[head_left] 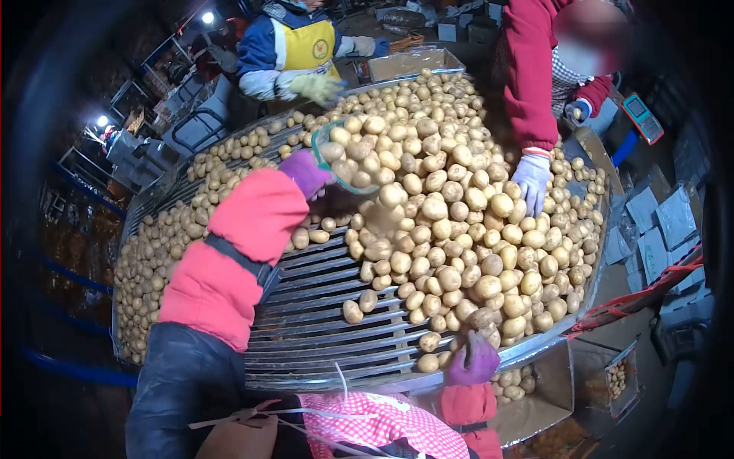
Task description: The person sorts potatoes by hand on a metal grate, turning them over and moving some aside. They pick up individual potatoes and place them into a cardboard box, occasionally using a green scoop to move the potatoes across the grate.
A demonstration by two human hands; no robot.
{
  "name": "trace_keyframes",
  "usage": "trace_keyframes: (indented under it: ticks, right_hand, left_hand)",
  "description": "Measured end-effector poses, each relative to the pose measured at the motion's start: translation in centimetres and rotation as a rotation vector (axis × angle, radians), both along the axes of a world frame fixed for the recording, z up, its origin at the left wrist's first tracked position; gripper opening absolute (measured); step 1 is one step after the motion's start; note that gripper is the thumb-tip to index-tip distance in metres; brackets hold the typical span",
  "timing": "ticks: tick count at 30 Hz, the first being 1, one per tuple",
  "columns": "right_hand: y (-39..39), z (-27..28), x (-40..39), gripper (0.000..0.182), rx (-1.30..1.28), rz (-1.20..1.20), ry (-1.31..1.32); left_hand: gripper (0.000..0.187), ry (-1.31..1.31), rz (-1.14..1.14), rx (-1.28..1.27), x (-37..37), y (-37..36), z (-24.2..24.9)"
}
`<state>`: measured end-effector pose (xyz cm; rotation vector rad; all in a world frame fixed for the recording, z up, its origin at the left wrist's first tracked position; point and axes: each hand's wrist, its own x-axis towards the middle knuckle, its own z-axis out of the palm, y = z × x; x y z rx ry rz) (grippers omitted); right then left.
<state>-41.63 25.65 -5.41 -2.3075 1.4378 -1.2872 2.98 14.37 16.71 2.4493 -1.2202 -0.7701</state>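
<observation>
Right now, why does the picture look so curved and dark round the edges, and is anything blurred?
Head view: a wide lens bends the round sorting table and leaves black corners. Two lamps glare at upper left. The left hand, holding a clear scoop, is smeared by motion; the right hand and the potatoes look sharp.

Two bright lamps glared out of the dark upper left, throwing light over blue metal racking that ran along that side. Cardboard boxes sat stacked at the far end. On the right, flattened cartons leaned in a row beside a red strap, and an open carton stood on the brown floor below the table rim.
</observation>
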Motion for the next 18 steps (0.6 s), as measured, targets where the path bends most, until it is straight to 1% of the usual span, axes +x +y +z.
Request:
trace_keyframes:
  ticks: [2,5,6,7,11,16,18]
  right_hand:
    - [0.1,0.2,0.0,0.037,-0.003,-0.016,0.017]
    - [0.0,0.1,0.1,0.038,-0.040,-0.019,-0.011]
    - [0.0,0.0,0.0,0.039,-0.055,-0.017,-0.020]
    - [0.0,0.0,-0.2,0.039,-0.005,0.007,-0.015]
    - [0.1,0.7,0.1,0.040,0.008,-0.014,-0.012]
    - [0.3,0.8,0.4,0.040,-0.075,-0.060,-0.001]
    - [-0.1,1.1,0.6,0.037,-0.095,-0.021,-0.020]
  left_hand:
    - [0.026,-0.120,-0.036,0.041,0.4,-1.9,0.1]
    - [0.028,-0.378,-0.073,0.021,0.0,-3.4,-0.2]
    - [0.028,-0.468,-0.080,0.003,-0.2,-3.7,-0.5]
    - [0.029,-0.559,-0.086,-0.021,-0.4,-4.2,-0.6]
    - [0.032,-0.891,-0.080,-0.144,-0.4,-5.3,-1.7]
    - [0.036,-1.126,-0.047,-0.377,-0.1,-5.9,-1.9]
    - [0.038,-1.089,-0.027,-0.494,0.1,-5.7,-1.3]
